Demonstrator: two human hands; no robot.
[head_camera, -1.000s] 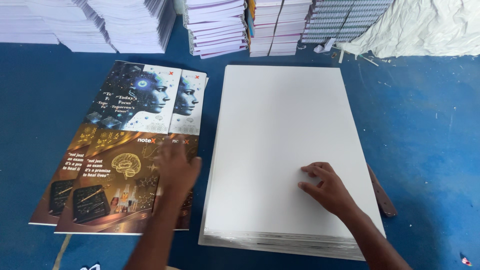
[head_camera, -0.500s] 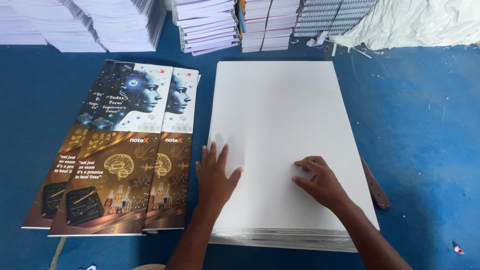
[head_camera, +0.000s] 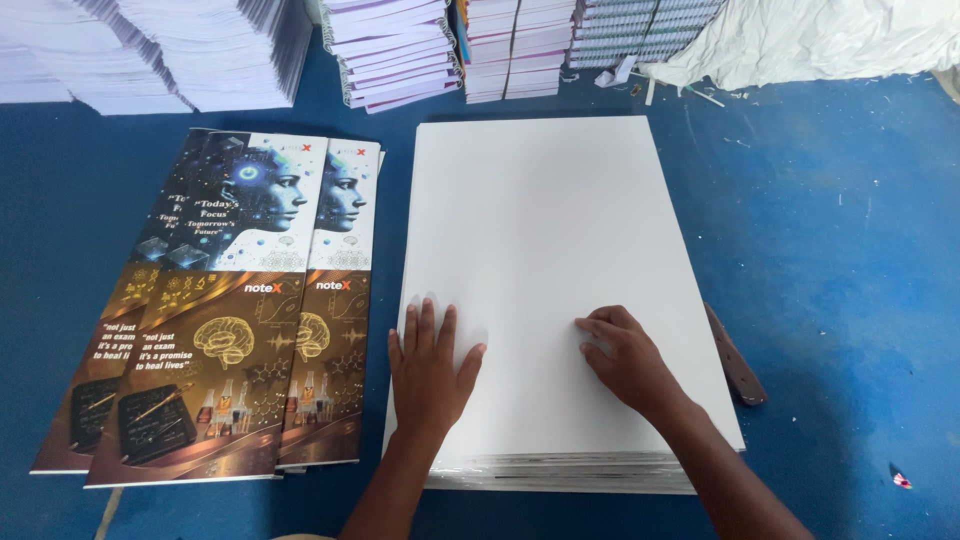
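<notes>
White sheet stack (head_camera: 545, 230) lay on the blue table (head_camera: 850, 260), centre, near edge closest to viewer. Left hand (head_camera: 428, 362) rested flat on its near-left corner, fingers spread, gripping nothing. Right hand (head_camera: 628, 358) pressed on the top sheet w/ fingers curled, also holding nothing. Brown flat tool (head_camera: 735, 357) lay just right of the stack. Printed covers (head_camera: 225, 310) fanned out to the left, overlapping. Farther back: piles of bound booklets (head_camera: 395, 50) & white cloth (head_camera: 820, 40).

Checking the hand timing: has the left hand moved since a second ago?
Yes. The left hand went right, off the printed covers onto the white stack.
</notes>
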